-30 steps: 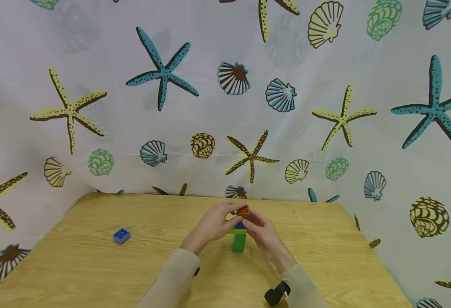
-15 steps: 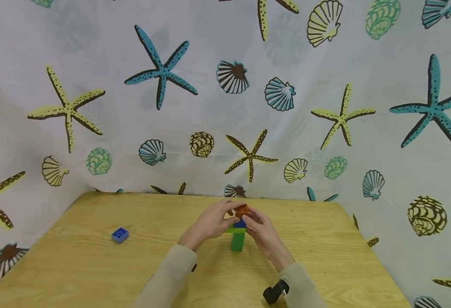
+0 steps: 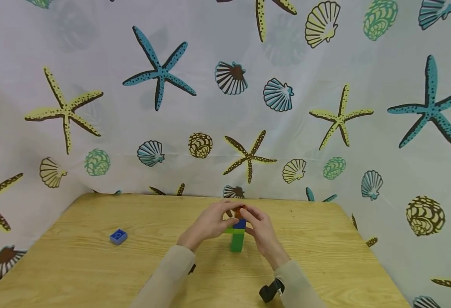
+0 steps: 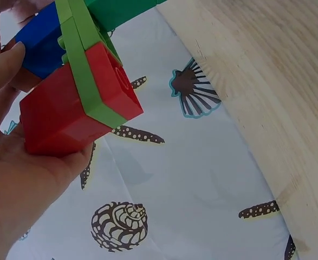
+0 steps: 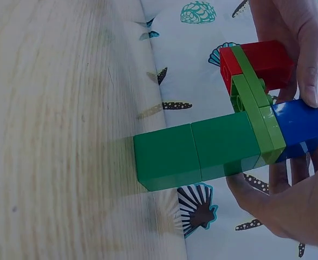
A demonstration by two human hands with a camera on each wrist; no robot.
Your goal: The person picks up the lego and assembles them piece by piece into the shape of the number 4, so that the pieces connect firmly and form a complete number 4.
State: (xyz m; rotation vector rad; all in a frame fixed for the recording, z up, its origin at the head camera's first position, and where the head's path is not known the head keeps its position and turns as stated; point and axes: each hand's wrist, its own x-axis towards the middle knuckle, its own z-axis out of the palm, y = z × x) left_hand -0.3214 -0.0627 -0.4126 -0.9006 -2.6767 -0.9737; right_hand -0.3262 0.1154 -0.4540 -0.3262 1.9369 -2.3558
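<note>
A toy building-brick tower stands on the table, made of dark green bricks (image 5: 167,157) at the bottom, light green pieces (image 5: 270,132), a blue brick (image 3: 239,224) and an orange brick (image 3: 238,213) on top. Red bricks (image 4: 64,111) sit on the light green arm that sticks out sideways. My left hand (image 3: 209,220) curls around the upper part, its thumb against the blue brick and its forefinger over the orange one. From the other side my right hand (image 3: 261,229) holds the top, thumb on the orange brick. Both hands partly cover it.
A loose blue brick (image 3: 118,236) lies on the wooden table (image 3: 94,273), well left of the tower. Behind the table hangs a white curtain (image 3: 210,107) printed with starfish and shells. A black strap (image 3: 272,290) circles my right wrist.
My right thumb and fingers have shifted up from the blue brick onto the orange brick, now mostly covering it. My left hand keeps nearly the same hold. The view has drifted slightly.
</note>
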